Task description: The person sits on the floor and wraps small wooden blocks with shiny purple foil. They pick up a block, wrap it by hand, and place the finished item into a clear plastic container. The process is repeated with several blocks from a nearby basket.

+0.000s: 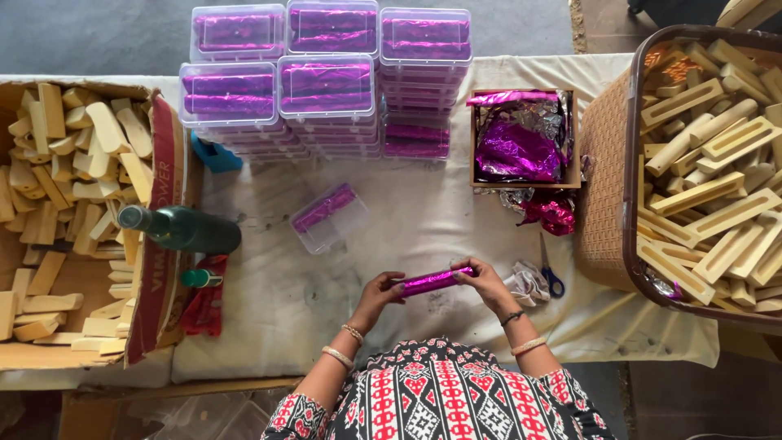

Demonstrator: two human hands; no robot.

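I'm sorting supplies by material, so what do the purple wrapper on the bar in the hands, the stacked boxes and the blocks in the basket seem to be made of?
Purple wrapper: likely metallic foil; it is shiny, creased and glinting.
Stacked boxes: seemingly clear, glossy plastic; the purple contents show through.
Blocks in the basket: apparently pale, matte, unfinished wood, cut with grooves.
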